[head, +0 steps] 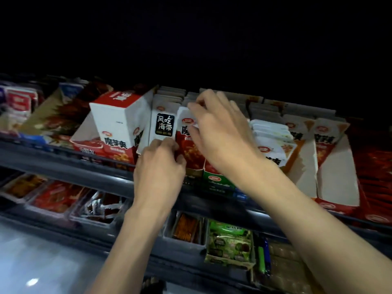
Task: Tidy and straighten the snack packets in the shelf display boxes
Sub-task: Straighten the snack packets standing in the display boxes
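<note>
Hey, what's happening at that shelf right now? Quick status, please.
Left hand pinches black-label packet at its base. Right hand grips the red packet beside it, at the top. Tilted white box leans close on the left.

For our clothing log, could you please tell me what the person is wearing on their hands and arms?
Nothing is worn that shows. The left hand and right hand are bare: no gloves, rings, watch or bracelet visible. The left forearm and right forearm are uncovered to the picture's edge, so no sleeve shows.

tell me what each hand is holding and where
Left hand pinches the black-label white packet at its bottom edge; right hand grips the red packet by its top.
</note>
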Tool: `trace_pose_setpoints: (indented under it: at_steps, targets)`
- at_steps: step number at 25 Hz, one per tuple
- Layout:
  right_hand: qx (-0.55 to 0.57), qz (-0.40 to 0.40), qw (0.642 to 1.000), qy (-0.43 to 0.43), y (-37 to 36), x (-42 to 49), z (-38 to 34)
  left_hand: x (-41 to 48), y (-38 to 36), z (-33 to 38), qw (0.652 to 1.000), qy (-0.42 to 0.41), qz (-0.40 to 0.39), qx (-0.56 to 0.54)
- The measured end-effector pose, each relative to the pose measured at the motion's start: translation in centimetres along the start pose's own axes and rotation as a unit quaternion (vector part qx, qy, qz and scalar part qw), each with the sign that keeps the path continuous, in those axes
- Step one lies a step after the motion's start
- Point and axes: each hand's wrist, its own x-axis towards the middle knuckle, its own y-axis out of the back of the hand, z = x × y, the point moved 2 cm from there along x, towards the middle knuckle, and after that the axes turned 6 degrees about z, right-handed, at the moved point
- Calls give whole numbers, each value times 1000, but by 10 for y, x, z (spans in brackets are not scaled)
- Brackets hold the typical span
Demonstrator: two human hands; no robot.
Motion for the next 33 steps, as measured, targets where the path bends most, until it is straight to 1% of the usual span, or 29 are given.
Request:
trace_pose_setpoints:
  at_steps: [2, 5, 10, 16, 18, 20, 22, 24, 26, 28, 30, 33]
  targets:
    - [-87, -42, 995, 14, -13, 9, -7, 0, 3, -1, 1000, 8, -2, -20]
    - [-145, -49, 988, 14, -20, 10, -8, 1, 5, -2, 999, 15, -13, -32]
    - [-139, 8, 989, 40, -20, 2, -3, 1, 4, -1, 999, 17, -12, -41]
    - [-117, 50, 991, 28, -23, 2, 0, 1, -1, -1, 999, 4, 14, -42]
    - [-47, 99, 994, 21, -17, 3, 1, 2, -2, -2, 998, -7, 28, -51]
    - [67, 149, 987, 1, -3, 6, 4, 4, 1, -1, 993, -16, 62, -102]
    - [164, 214, 963, -10, 21, 11, 9, 2, 10, 6, 975, -23, 105, -196]
    - [214, 278, 937, -8, 47, 14, 13, -2, 21, 16, 950, -51, 141, -273]
    - [282, 294, 913, -15, 68, 13, 18, -9, 30, 27, 931, -88, 148, -322]
    - [359, 282, 889, -41, 82, 5, 22, -16, 35, 40, 911, -113, 102, -383]
    - [431, 263, 858, -96, 92, -6, 31, -25, 34, 51, 885, -132, 24, -445]
    - [523, 216, 803, -188, 95, -28, 47, -36, 20, 58, 852, -127, -70, -503]
